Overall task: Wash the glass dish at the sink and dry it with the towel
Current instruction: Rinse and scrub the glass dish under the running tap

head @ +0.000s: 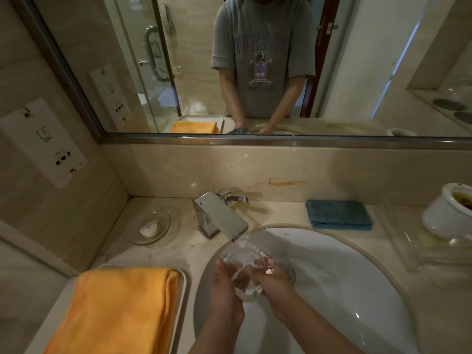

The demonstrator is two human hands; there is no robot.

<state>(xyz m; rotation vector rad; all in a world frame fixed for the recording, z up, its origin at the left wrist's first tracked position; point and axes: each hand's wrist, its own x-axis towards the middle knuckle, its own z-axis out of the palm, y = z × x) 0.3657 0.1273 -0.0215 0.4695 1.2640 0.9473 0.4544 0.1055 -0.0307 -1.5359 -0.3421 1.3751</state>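
Both hands hold the glass dish [244, 267] over the white sink [357, 290], just under the chrome faucet [219, 215] spout. The left hand [224, 295] has its fingers clamped on the dish's left side; the right hand [270, 279] has its fingers clamped on the right rim. An orange towel [117, 310] lies folded on a tray [182, 297] on the bench [189, 254], left of the sink. A blue cloth [338, 214] lies behind the basin.

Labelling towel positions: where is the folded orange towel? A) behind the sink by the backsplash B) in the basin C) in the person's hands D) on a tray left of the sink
D: the folded orange towel lies on a pale rectangular tray left of the white oval sink; the folded blue cloth is what sits behind the sink.
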